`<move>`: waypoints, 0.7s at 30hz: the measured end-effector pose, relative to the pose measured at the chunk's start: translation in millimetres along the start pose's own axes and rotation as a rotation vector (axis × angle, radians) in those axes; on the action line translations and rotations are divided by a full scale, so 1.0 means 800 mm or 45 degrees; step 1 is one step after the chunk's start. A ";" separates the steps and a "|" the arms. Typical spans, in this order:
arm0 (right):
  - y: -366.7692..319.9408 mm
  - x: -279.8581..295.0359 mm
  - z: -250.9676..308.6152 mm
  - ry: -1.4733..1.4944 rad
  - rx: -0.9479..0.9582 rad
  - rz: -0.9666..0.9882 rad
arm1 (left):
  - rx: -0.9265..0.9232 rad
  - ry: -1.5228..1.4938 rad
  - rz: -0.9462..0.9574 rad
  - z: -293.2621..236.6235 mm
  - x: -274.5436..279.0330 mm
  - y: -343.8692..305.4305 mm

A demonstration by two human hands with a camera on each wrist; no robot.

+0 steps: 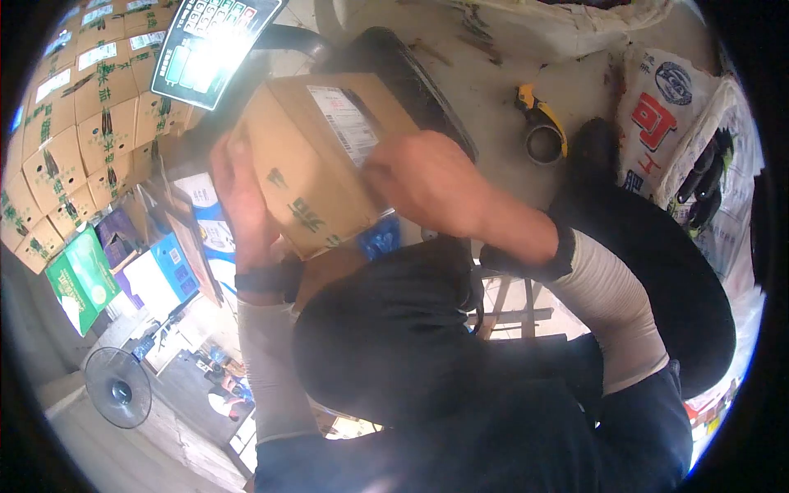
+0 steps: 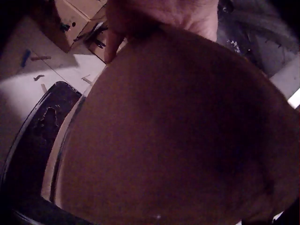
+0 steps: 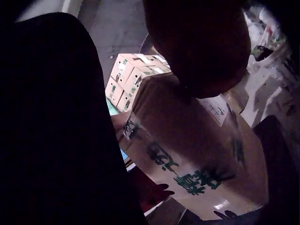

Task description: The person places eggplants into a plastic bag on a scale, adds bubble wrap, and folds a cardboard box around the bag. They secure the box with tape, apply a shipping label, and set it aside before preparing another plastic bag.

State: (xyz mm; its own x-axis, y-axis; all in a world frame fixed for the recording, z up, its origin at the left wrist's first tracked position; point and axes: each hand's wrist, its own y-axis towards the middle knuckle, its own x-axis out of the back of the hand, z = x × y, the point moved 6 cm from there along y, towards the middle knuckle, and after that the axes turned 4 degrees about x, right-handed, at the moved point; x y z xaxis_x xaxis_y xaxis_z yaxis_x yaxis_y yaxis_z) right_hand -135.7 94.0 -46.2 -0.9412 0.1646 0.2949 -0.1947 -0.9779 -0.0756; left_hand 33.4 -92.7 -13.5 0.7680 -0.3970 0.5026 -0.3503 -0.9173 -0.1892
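A cardboard box (image 1: pixel 308 181) with green print and a white label (image 1: pixel 343 123) is tilted in front of the person's knee. Along its left side lies the left hand (image 1: pixel 246 201), fingers extended; the left wrist view has this hand (image 2: pixel 164 18) at the top, over the edge of the box (image 2: pixel 164 131). Fingers bent, the right hand (image 1: pixel 431 185) is on the upper face beside the label; its fingertips are hidden. In the right wrist view this hand (image 3: pixel 201 47) is a dark shape above the box (image 3: pixel 197 154).
A lit keypad display (image 1: pixel 215 49) stands behind the box, near a black platform (image 1: pixel 419 90). Stacked cartons (image 1: pixel 90 123) are at the left. A yellow-edged tape roll (image 1: pixel 544 141) lies on the floor, with a sack (image 1: pixel 662 107) of dark vegetables to the right. A fan (image 1: pixel 119 390) is lower left.
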 end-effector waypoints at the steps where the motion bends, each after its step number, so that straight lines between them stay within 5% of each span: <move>1: 0.001 0.001 0.003 -0.056 0.006 -0.001 | -0.010 0.014 -0.011 0.003 0.003 0.002; 11: 0.008 0.001 0.011 -0.140 0.226 0.026 | -0.058 0.218 -0.049 -0.002 0.006 0.003; 21: 0.013 0.012 -0.002 0.021 0.101 -0.047 | -0.076 0.168 -0.040 0.002 0.007 0.004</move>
State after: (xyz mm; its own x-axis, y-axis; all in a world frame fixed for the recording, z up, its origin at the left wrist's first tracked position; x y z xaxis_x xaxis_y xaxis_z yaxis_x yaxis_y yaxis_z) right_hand -147.1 85.6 -45.3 -0.9385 0.2020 0.2801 -0.2074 -0.9782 0.0107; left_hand 37.0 -98.1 -12.8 0.7033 -0.3570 0.6147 -0.3613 -0.9242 -0.1233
